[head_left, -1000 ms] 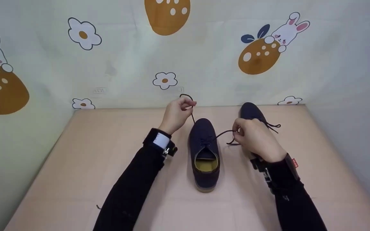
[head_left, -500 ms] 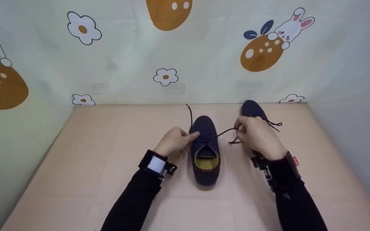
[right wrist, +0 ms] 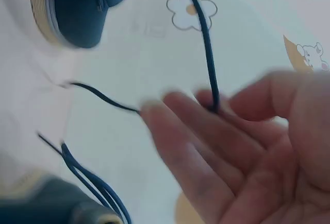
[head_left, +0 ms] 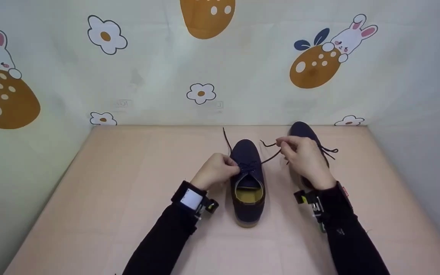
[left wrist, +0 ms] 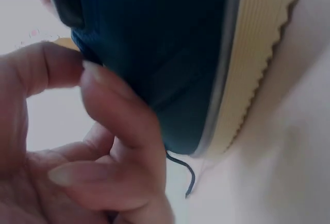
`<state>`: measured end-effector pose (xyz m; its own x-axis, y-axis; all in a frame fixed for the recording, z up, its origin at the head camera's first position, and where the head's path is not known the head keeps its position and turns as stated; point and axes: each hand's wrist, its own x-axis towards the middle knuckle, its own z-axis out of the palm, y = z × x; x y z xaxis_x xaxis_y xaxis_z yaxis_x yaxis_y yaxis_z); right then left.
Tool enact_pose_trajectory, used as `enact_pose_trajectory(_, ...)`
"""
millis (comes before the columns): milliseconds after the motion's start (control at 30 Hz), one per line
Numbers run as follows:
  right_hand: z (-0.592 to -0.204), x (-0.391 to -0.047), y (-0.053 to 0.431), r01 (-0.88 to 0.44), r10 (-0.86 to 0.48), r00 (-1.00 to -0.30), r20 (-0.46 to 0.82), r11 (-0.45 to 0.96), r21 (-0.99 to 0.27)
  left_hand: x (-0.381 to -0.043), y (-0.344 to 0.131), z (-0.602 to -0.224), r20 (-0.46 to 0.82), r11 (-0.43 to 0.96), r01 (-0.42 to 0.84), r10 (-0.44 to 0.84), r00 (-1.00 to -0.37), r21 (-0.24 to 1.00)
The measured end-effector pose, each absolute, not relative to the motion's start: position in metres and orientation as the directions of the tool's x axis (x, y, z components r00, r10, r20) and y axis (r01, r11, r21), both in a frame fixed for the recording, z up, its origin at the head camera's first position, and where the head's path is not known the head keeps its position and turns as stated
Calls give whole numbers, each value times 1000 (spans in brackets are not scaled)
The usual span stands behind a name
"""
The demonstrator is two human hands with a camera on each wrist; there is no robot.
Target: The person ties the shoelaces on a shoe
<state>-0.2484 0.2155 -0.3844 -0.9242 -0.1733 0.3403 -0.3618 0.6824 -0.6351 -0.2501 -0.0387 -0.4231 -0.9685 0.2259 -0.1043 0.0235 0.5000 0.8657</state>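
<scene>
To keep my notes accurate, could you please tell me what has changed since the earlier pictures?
The left hand moved heelward, from beside the toe to the lacing of the nearer shoe. It let go of the end of the left lace; whether it grips anything now is unclear. The right hand kept the right lace, whose tip swung farther away. That shoe and the other shoe stayed put.

The right hand point(head_left: 307, 160) conceals the midsection of the navy fabric shoe point(head_left: 300, 129) at right and a section of the thin, dark cord lace point(head_left: 271, 156). The left wrist view's upper edge truncates the ribbed-tan-soled navy shoe point(left wrist: 154, 38). Whether the left hand point(head_left: 215, 170) holds lace is indeterminable.
</scene>
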Motion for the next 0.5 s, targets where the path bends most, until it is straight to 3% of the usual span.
enact_pose_trajectory(300, -398, -256, 206, -247, 13, -962, 274, 396, -884, -253, -36, -424, -46, 124, -29, 138, -989, 992)
enact_pose_trajectory(500, -396, -260, 208, -204, 66, -973, 221, 200, -958, -253, -36, -425, -23, 209, 8, 147, -989, 978)
